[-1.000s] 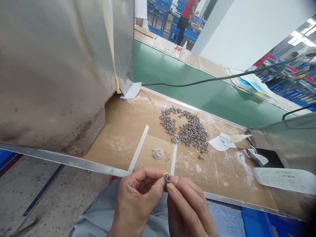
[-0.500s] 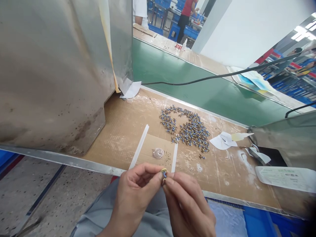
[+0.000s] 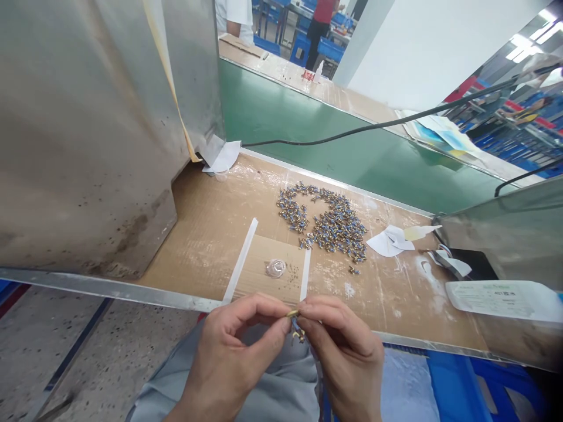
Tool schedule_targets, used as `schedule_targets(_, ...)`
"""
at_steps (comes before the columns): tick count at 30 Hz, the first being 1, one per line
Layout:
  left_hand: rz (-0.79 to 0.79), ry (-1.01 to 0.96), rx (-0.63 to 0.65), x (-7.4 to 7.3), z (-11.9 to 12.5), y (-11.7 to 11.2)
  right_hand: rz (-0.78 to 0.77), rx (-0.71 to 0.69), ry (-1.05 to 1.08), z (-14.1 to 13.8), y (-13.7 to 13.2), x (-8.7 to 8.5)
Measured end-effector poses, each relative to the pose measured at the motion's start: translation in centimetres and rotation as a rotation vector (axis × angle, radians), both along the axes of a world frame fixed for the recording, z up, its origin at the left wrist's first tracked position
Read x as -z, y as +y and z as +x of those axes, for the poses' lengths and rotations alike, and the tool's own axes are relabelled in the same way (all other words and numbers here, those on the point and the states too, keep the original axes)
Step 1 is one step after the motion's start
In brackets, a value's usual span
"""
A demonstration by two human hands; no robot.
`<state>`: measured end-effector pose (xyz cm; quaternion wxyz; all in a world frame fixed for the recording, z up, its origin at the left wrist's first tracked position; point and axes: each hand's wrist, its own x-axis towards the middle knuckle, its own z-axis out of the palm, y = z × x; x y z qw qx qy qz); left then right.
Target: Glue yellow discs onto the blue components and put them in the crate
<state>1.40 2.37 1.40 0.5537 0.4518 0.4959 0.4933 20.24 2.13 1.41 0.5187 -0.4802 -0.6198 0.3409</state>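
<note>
My left hand [image 3: 237,351] and my right hand [image 3: 347,351] meet over my lap, just below the bench's front edge. Their fingertips pinch one small brass-and-blue part [image 3: 296,326] between them. A pile of several like parts [image 3: 328,223] lies on the cardboard-covered bench top [image 3: 211,234] beyond the hands. A small clear round piece [image 3: 275,268] with tiny dark bits beside it sits between two white tape strips, close to my fingers.
A tall metal housing [image 3: 88,129] fills the left. A green conveyor belt [image 3: 352,158] runs behind the bench with a black cable [image 3: 373,126] above it. White paper scraps [image 3: 389,241], a labelled tray [image 3: 505,299] and another metal cover [image 3: 505,234] stand at right. People work far behind.
Both hands have dropped slightly toward my lap and turned the small part between the fingertips. The view has shifted a little to the right; the bench items stay put.
</note>
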Motion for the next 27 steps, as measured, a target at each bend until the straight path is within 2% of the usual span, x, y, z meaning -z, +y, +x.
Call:
schedule_targets(5,0.051,0.045,-0.014,-0.1,0.4,0.0,-0.028,-0.007,0.027,0.3,-0.2,0.3)
schedule_targets(10,0.049,0.097,0.006,0.6,0.5,-0.5,-0.038,0.006,0.043,0.4,-0.7,0.8)
schedule_targets(15,0.028,0.094,0.017,0.5,1.2,-0.6,-0.038,0.011,0.056,0.8,-1.0,1.2)
schedule_targets(17,-0.056,0.036,0.026,0.6,1.8,-0.8,-0.039,0.011,0.054,1.3,-1.4,1.7)
schedule_targets(22,-0.407,-0.262,0.108,2.0,3.9,-2.0,-0.010,-0.016,0.010,3.8,-3.6,3.4)
schedule_targets(27,-0.500,-0.317,0.219,2.7,7.5,-3.2,0.013,0.081,-0.059,7.1,-6.6,4.6)
